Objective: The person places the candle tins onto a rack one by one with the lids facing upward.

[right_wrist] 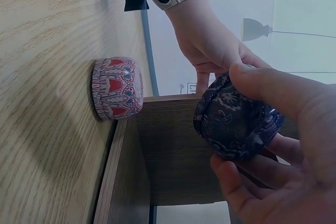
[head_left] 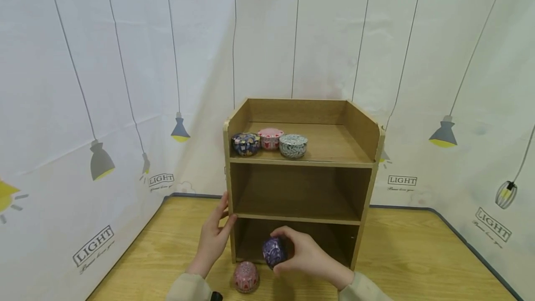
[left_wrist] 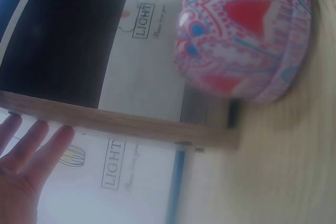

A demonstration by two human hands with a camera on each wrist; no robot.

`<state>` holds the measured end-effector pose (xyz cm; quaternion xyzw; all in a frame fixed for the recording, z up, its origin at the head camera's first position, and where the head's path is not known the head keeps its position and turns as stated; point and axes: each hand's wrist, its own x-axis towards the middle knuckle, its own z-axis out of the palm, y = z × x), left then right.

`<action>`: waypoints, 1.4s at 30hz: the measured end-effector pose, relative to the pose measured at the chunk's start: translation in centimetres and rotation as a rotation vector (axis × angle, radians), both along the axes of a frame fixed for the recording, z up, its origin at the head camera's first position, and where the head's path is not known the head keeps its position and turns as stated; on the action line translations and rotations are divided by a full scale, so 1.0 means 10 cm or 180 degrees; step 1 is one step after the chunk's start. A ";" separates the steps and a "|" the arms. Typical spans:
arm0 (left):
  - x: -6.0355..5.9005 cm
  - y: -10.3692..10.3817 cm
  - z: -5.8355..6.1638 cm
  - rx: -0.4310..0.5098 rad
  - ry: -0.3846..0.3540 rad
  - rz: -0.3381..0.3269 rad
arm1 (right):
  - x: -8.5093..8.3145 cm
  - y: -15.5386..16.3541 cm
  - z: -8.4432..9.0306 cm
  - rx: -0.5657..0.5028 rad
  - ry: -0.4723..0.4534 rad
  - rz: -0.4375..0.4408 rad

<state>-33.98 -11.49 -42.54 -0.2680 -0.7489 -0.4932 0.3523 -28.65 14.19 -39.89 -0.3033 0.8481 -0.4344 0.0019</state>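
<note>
My right hand holds a dark purple patterned tin between thumb and fingers, tilted, in front of the bottom compartment of a wooden shelf unit. In the right wrist view, fingertips and thumb curl round the tin. My left hand rests against the shelf's left side, thumb at the front edge. The left wrist view shows its fingers extended along the side panel. A pink tin with red hearts stands on the table between my hands, just before the shelf.
On the top shelf, at its left, sit a dark floral tin, a pink tin and a pale green leafy tin. The wooden table spreads to both sides. A white lamp-printed backdrop stands behind.
</note>
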 end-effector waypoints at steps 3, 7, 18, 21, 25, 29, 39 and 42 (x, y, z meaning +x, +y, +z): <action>-0.07 -0.03 -0.07 0.0014 -0.0047 -0.0021 | 0.01 0.00 0.01 -0.0034 -0.0039 0.0017; -0.08 -0.05 -0.10 0.0042 -0.0119 -0.0098 | 0.01 0.00 0.02 -0.0107 -0.0130 0.0075; -0.05 -0.06 -0.07 -0.0015 -0.0194 -0.0094 | 0.02 -0.01 0.03 -0.0217 -0.0242 0.0164; -0.06 -0.06 -0.07 -0.0012 -0.0232 -0.0083 | 0.02 -0.01 0.04 -0.0220 -0.0221 0.0153; -0.05 -0.06 -0.07 -0.0016 -0.0268 -0.0073 | 0.02 -0.02 0.05 -0.0240 -0.0229 0.0128; -0.05 -0.06 -0.07 -0.0026 -0.0275 -0.0072 | 0.02 -0.02 0.07 -0.0213 -0.0240 0.0089; -0.05 -0.06 -0.07 -0.0052 -0.0264 -0.0031 | 0.04 -0.03 0.12 -0.0248 -0.0255 0.0029; -0.05 -0.06 -0.06 -0.0044 -0.0259 -0.0023 | 0.05 -0.03 0.13 -0.0235 -0.0219 -0.0001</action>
